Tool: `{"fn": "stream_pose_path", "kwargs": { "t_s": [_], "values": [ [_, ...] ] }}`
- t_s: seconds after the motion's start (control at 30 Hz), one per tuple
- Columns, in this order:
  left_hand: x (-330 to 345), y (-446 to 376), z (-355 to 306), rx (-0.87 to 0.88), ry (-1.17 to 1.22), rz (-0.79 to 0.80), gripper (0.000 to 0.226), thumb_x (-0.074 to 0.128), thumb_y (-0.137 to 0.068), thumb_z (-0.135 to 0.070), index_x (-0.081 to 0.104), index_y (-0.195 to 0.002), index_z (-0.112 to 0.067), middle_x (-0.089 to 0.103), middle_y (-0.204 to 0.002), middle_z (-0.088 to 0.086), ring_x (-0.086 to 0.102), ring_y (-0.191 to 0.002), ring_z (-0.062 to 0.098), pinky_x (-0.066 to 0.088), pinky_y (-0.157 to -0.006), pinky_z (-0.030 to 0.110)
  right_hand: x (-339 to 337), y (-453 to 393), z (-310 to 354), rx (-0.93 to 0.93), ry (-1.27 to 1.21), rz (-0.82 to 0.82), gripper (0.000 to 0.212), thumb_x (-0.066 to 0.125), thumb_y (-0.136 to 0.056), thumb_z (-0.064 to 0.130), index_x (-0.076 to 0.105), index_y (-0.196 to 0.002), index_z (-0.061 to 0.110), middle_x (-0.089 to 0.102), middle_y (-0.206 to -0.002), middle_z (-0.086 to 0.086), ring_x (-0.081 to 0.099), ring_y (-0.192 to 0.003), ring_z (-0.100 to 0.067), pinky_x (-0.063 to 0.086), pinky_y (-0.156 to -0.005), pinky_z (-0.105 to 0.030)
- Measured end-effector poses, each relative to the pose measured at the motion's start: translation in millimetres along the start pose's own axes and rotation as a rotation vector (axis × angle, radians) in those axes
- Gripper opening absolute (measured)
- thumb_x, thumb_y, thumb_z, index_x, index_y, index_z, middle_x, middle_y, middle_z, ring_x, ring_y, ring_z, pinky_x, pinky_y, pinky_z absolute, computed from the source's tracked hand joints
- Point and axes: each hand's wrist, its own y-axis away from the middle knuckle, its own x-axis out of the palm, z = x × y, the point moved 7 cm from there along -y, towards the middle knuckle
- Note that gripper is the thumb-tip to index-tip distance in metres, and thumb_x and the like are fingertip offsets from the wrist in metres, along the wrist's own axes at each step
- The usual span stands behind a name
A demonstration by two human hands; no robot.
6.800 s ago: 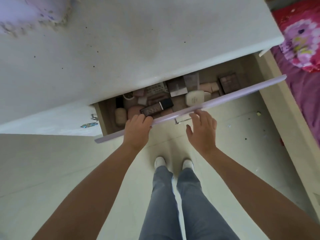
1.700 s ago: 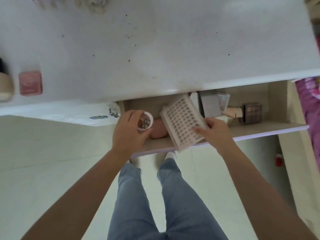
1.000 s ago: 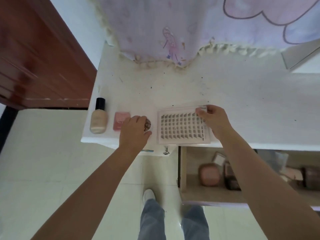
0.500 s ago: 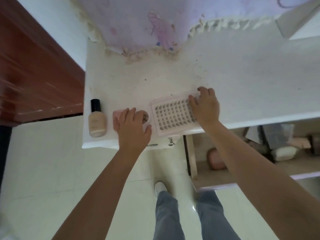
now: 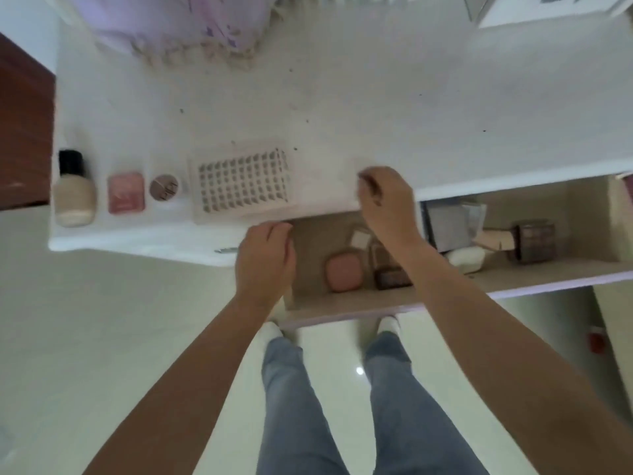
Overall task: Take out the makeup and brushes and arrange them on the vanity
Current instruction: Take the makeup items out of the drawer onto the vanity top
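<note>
- Four pieces of makeup lie in a row along the near edge of the white vanity surface [image 5: 342, 97], at about 10 o'clock from the hands: a foundation bottle [image 5: 73, 193] with a black cap, a pink compact [image 5: 125, 192], a small round pot [image 5: 164, 187], and a clear lash tray [image 5: 241, 183].
- The left hand [image 5: 265, 258] hovers over the left end of the open drawer [image 5: 359, 303], its fingers loosely curled and holding nothing; the lash tray is just at 12 o'clock from its knuckles, apart from them.
- The right hand [image 5: 387, 200] hangs at the surface's front edge, fingers curled inward, empty as far as the blur allows.
- In the drawer, a rounded pink case [image 5: 344, 273] lies between the two hands, at 6 o'clock from the right fingers, untouched.
- Further items lie at 3 o'clock: a white oval piece [image 5: 466, 259] and a dark palette [image 5: 532, 241].
</note>
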Motion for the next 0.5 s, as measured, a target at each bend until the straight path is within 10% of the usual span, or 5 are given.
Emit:
{"fn": "stream_pose_path", "kwargs": {
  "t_s": [0.2,0.5],
  "values": [
    [132,37,-46,-0.424,-0.040,0.611,0.045,0.051,-0.087,-0.026,0.040,-0.127,-0.008,0.042,-0.128,0.017,0.041,-0.117,0.033,0.040,-0.091,0.039,-69,40,-153,0.310,0.489,0.279,0.043,0.057,-0.085,0.034,0.055,-0.111,0.000,0.060,-0.108,-0.022,0.055,-0.100,-0.036,0.043,-0.083,-0.036],
    [181,25,-47,-0.550,-0.248,0.714,0.049,0.043,-0.093,-0.023,0.026,-0.136,-0.005,0.029,-0.136,0.019,0.030,-0.125,0.034,0.042,-0.091,0.043,-37,23,-212,0.450,0.690,0.353,0.091,0.065,-0.074,0.050,0.020,-0.136,0.001,0.033,-0.136,-0.025,0.035,-0.124,-0.040,0.033,-0.098,-0.049]
  ]
}}
